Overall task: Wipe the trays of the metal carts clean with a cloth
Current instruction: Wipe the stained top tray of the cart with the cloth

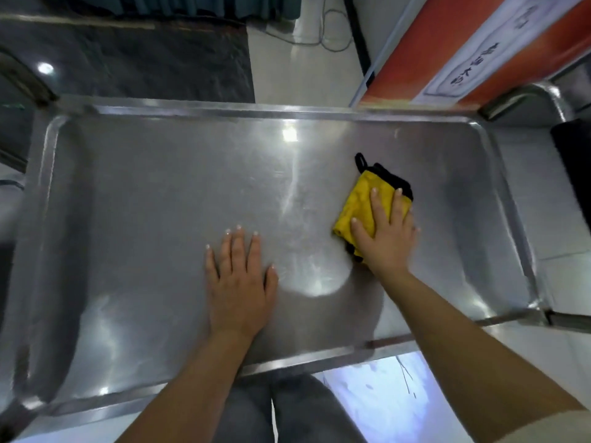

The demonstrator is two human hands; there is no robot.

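Observation:
A steel cart tray (134, 187) with a raised rim fills most of the view, shiny with light reflections. A folded yellow cloth (361, 199) with a black edge and a black hanging loop lies on its right half. My right hand (387, 235) presses flat on the cloth, fingers straight and spread over it. My left hand (240, 279) rests flat on the bare tray surface near the middle, palm down, fingers straight, holding nothing.
The cart's curved handle posts (537, 100) rise at the far right and far left corners. A dark mat (144, 59) lies on the floor beyond the tray. An orange sign board (463, 52) leans at the upper right. Pale floor tiles surround the cart.

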